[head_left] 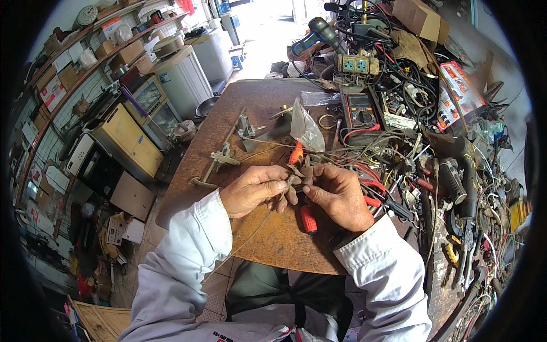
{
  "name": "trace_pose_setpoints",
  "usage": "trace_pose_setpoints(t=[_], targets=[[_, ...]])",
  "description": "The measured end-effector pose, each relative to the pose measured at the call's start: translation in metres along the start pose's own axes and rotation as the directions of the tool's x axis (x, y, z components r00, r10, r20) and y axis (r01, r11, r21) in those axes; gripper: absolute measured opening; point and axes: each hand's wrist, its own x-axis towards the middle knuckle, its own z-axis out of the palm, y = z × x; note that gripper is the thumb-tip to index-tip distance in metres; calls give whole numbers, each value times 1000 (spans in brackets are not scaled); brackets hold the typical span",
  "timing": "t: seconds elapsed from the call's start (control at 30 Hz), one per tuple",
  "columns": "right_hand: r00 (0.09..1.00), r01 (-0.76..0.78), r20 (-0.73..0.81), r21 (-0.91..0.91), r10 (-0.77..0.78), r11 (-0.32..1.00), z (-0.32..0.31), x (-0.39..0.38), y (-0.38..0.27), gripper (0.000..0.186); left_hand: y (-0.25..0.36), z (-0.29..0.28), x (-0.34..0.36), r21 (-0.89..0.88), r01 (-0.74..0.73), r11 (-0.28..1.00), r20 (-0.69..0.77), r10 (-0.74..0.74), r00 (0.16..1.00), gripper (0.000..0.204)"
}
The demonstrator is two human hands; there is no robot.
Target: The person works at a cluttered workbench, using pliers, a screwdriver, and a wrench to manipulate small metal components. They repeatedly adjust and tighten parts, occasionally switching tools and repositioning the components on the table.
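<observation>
I note a printed red-and-white package (462, 94), right; its print is too small to read. Over the worktop (279, 248), the left hand (253, 189), wrist bent inward, pinches a thin brown cord (250, 233) trailing past its cuff. The right hand (339, 196) curls beside it; whether it grasps, I cannot tell.

Beneath our grip we have a worn brown wooden table (273, 246). On it, beyond and left of our left hand (254, 188), lies a metal frame (219, 162). Straight beyond the grip we see an orange handle (296, 154), then a clear plastic bag (307, 130). Farther off, toward the right, are a thin ring (321, 121) and a meter (360, 110). Just nearer to us than the grip lies a red handle (308, 220); beyond our right hand (342, 198), wires (353, 153) sprawl in a tangle.
</observation>
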Motion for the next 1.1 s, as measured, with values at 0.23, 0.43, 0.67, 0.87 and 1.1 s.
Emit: trace_pose_setpoints(t=[0.23,0.43,0.67,0.87,1.1], targets=[[1000,-9,-19,-24,9,1000,1,0,0,21,3,4,0,7,12,1000,4,-12,1000,24],[999,-29,-32,-26,28,999,2,-1,1,20,2,4,-1,2,4,1000,-5,-4,1000,24],[999,-30,-43,41,32,999,0,-3,1,18,5,5,0,48,5,999,-20,-4,1000,23],[991,-109,-75,55,113,993,3,-4,-9,21,8,7,-3,-6,8,1000,-38,-8,999,24],[995,-75,-61,120,83,990,1,-3,-2,16,-1,2,-2,12,-31,999,-20,31,999,24]])
